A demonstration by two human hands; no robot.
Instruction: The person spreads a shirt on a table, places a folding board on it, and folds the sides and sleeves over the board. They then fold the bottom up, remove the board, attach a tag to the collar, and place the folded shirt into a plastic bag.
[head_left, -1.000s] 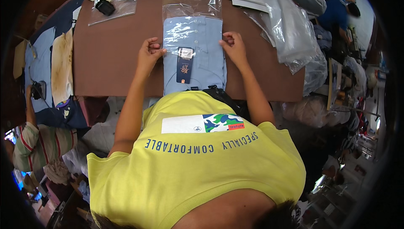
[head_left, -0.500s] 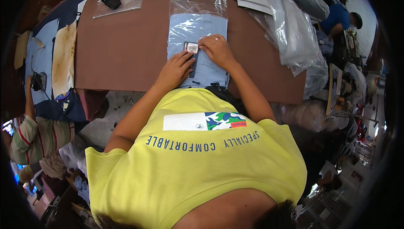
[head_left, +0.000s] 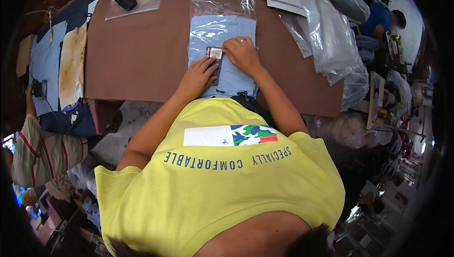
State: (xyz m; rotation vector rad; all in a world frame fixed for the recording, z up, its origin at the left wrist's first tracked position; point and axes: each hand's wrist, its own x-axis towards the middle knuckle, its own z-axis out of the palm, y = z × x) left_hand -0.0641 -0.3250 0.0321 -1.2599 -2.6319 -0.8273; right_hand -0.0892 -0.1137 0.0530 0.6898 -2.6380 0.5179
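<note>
Shirt [head_left: 221,39], folded, pale blue and inside a clear bag [head_left: 222,6], lies at the desk's [head_left: 142,53] near edge, where the left hand [head_left: 198,75] and right hand [head_left: 242,52] press flat on it, fingertips meeting at a small white label [head_left: 215,52].

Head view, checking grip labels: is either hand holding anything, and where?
Nothing lifted: left hand and right hand press fingertips on the small white sticker on the bagged blue shirt.
</note>
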